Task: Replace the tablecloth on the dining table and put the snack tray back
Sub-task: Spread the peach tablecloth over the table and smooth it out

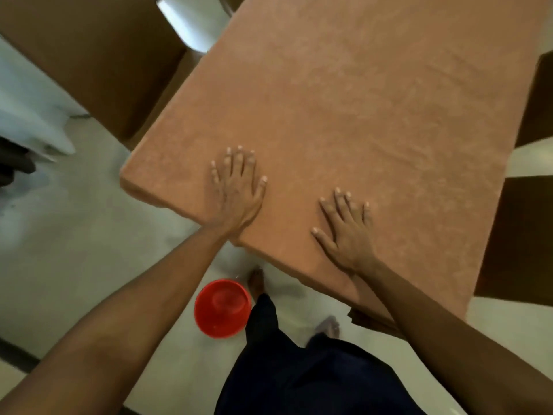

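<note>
1. head view: the brown-orange tablecloth [344, 100] lies spread flat over the dining table, covering the top and folding down over the near edge and the left edge.
2. the left hand [236, 190] rests palm down on the cloth near the near left corner, fingers straight and slightly spread, gripping nothing; its wrist crosses the near edge.
3. the right hand [347, 232] rests flat on the cloth just inside the near edge, fingers straight and fanned, thumb out to the left, holding nothing. the two hands are apart.
4. a red bowl [222, 308] stands on the pale floor [74, 250] below the near edge, just beside the person's bare foot [257, 283] and dark trouser leg.
5. a brown chair [89, 55], blurred, stands close to the table's left edge.
6. another brown chair [520, 235] sits close against the right edge.
7. a wide stretch of pale floor shows left of the near corner, between the red bowl and the left chair.
</note>
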